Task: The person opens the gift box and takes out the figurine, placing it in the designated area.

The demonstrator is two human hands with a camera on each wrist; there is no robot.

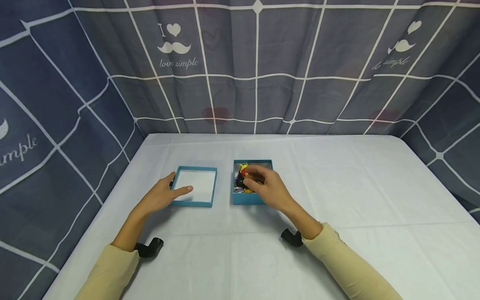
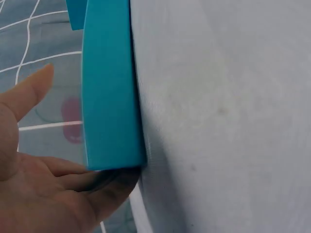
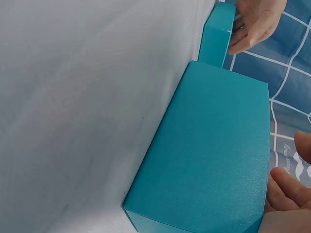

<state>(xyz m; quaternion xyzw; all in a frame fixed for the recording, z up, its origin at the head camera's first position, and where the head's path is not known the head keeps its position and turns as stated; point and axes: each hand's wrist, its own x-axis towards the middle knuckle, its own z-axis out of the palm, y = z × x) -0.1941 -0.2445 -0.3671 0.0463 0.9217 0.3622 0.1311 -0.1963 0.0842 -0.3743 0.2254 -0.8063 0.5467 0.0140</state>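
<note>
Blue lid lies hollow up nearer the left edge of the worktop; the left hand touches its side, thumb spread, loosely open. Beside it sits a blue box; only the head view reveals small toys inside. The right wrist view shows the right hand's thumb and fingers parted, gripping nothing visible.

Head view looks forward and down across the table; both wrist views sit low, way closer, and each catches the box and lid.
</note>
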